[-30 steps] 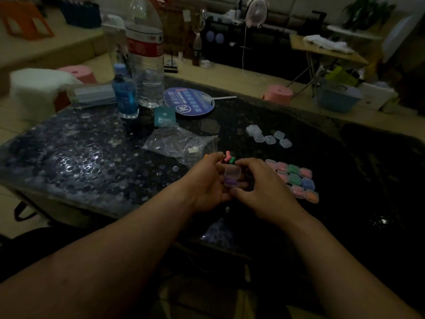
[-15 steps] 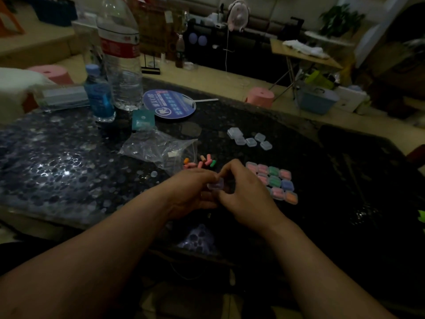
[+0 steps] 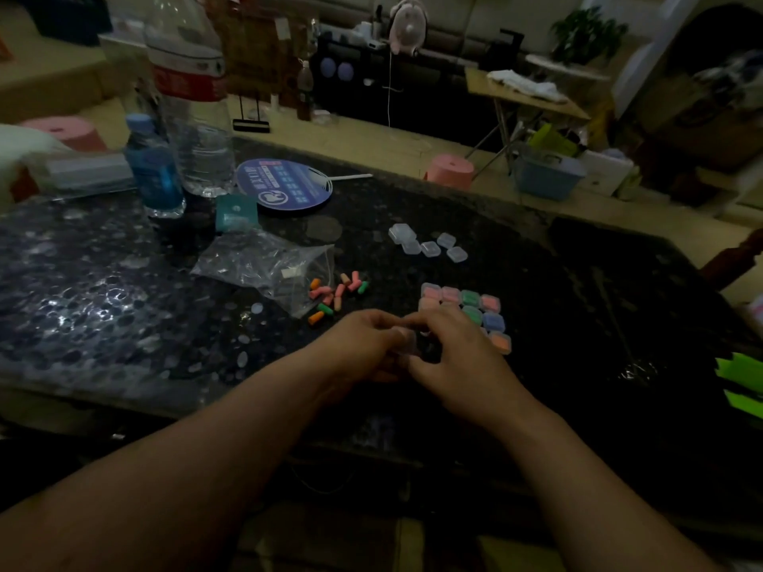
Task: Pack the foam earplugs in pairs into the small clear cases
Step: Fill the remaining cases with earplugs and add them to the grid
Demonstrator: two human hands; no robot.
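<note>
At centre frame, my left hand (image 3: 360, 344) and right hand (image 3: 452, 359) pinch one case (image 3: 406, 343), best closed by squeezing squarely.

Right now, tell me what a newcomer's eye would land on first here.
The left hand and right hand meet mid-table, both pinching a small clear case. Just behind them lie bright loose earplugs beside a plastic bag, and to the right a block of filled cases in pink, green, blue and orange.
</note>
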